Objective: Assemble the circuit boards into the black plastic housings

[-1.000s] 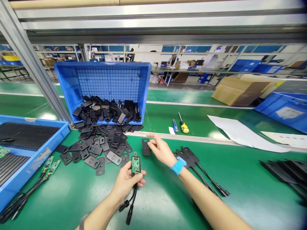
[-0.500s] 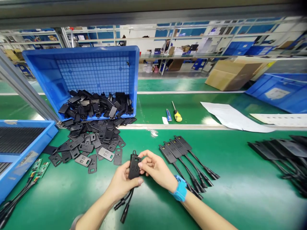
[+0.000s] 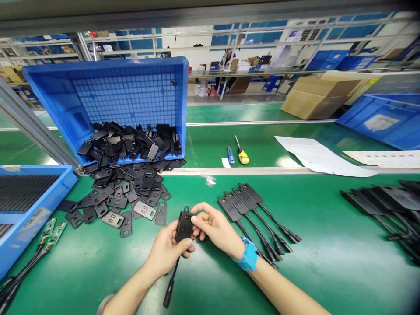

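A black plastic case with a cable (image 3: 184, 226) is held upright between my hands, its loop at the top and its cable hanging below. My left hand (image 3: 169, 247) is closed around the case's left side and lower edge, thumb across the front. On the right edge, my right hand (image 3: 213, 225) pinches near a small window with yellow marks. Several similar cased units with cables (image 3: 243, 203) lie in a row to the right. Loose black cover plates (image 3: 144, 210) are spread to the left, in front of a tipped blue bin (image 3: 105, 65) of black housings (image 3: 131, 142).
A blue tray (image 3: 67, 179) and green circuit boards with cables (image 3: 52, 234) are at the left. A blue knife (image 3: 231, 155) and yellow screwdriver (image 3: 243, 155) lie behind. More black units (image 3: 377, 201), white paper (image 3: 315, 153) and a carton (image 3: 318, 96) are at the right.
The cover plate now sits flush on the case, and yellow marks show in its window. My left thumb has moved up onto the front. One of the cable ends is now hidden.
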Demonstrator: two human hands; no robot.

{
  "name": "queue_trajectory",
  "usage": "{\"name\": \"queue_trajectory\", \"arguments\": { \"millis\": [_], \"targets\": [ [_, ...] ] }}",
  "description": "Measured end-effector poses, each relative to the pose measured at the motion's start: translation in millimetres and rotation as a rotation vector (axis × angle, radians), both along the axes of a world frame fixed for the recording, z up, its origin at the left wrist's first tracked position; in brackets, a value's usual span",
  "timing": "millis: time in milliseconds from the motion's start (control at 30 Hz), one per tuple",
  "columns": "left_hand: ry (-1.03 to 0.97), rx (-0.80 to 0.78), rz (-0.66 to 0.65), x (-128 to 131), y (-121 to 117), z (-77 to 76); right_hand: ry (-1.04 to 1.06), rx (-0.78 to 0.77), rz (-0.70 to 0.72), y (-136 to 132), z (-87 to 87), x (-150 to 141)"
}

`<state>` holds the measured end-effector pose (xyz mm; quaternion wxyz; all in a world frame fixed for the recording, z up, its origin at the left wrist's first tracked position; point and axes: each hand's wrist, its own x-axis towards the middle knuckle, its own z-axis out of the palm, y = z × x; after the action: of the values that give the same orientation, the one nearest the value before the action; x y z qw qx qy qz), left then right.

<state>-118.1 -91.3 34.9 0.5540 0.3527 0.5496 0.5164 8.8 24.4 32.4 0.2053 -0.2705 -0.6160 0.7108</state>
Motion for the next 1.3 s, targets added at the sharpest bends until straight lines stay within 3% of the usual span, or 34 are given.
{"name": "queue_trajectory", "arguments": {
  "millis": [167,467,533,700,800,900,1100,1300],
  "targets": [
    [0.039,-0.009,-0.003,1.3,-1.5,2.4,0.034,0.021,0.125,0.1,3.2,-2.4],
    [0.032,-0.035,0.024,1.7,-0.1,-0.9,0.013,0.002,0.039,-3.5,-4.2,-9.9],
    [0.004,-0.013,0.041,2.1,0.8,-2.8,-0.037,0.124,0.012,-7.1,-4.6,-10.9],
    [-0.117,0.076,-0.027,5.7,-1.1,-7.2,-0.205,0.701,-0.079,-21.2,2.5,-9.0],
    [0.063,0.112,-0.062,3.9,-2.5,-6.6,-0.414,0.917,-0.048,-18.4,8.4,-2.4],
    [0.234,0.123,-0.014,-2.5,-1.9,-8.1,-0.726,1.122,-0.076,-4.9,13.1,8.7],
    [0.304,0.151,0.011,-12.5,0.6,-19.0,-1.089,1.241,-0.226,27.2,6.1,27.4],
    [0.341,0.127,-0.023,-12.1,-0.4,-15.4,-1.059,1.231,-0.222,16.0,-18.3,34.5]
  ]
}}
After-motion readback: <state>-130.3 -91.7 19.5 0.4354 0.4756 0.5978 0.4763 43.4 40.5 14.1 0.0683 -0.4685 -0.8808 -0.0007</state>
